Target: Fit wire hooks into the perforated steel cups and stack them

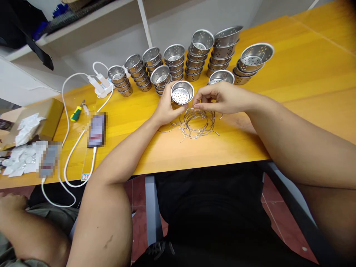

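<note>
My left hand (166, 107) is closed round a small perforated metal cup (182, 93), its open mouth turned up towards me. Just to the right, my right hand (215, 97) has thumb and fingers pinched together close to the cup's rim; whatever is between the fingertips is too small to make out. Below both hands a loose coil of thin metal wire rings (197, 124) lies on the yellow table (222, 150), with several loose ends sticking out. Partly hidden behind my right hand stands another perforated cup (221, 76).
Stacks of perforated cups (174, 55) line the back, with another stack (254, 59) at right. Leftward are a phone (96, 129), white cables, a power strip (101, 87), a green-yellow-handled tool (76, 113) and a cardboard box (51, 120). Another person's arm (36, 233) shows lower left.
</note>
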Demonstrator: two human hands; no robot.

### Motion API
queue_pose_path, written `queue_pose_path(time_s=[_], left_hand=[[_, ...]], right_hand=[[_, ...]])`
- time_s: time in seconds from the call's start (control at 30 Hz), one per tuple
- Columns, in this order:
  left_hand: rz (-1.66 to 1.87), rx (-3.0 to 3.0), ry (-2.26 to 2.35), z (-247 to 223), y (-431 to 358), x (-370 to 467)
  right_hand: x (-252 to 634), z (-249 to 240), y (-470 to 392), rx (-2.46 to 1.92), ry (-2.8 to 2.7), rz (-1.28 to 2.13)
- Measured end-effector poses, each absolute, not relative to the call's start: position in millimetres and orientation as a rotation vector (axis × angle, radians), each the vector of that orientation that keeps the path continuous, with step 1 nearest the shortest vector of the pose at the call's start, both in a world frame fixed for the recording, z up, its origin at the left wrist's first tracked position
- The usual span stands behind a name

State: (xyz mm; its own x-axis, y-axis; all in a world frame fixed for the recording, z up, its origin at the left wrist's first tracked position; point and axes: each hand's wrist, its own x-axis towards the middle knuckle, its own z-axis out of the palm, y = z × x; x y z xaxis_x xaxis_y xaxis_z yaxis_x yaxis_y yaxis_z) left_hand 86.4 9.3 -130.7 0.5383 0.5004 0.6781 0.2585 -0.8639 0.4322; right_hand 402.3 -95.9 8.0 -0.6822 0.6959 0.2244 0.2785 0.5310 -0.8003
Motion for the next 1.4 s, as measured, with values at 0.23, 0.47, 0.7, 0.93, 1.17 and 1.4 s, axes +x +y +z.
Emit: queue_pose_path(time_s=[0.23, 0.47, 0.7, 0.93, 1.17, 1.4], left_hand=[[1.224, 2.454, 0.636, -128.0, 4.9, 86.6], [1.177, 2.451, 0.639, -128.6, 5.8, 87.7], [1.203, 2.414, 0.667, -120.1, -3.3, 89.4], [1.173, 2.477, 0.731, -118.4, -3.9, 86.7], [1.185, 2.43, 0.719, -112.3, -8.3, 89.7], [1.196, 2.395, 0.747, -109.8, -8.0, 89.2]], right_hand=[[384.5, 18.8, -110.8, -0.836, -1.859, 1.005], [386.4, 2.3, -93.8, -0.975, -1.773, 0.852], [390.4, -5.6, -91.4, -1.023, -1.876, 0.788], [384.0, 5.2, -98.8, -1.031, -1.813, 0.927], [381.5, 8.3, -101.7, -1.045, -1.781, 0.936], [382.1, 6.6, -104.4, -1.093, -1.823, 0.899]])
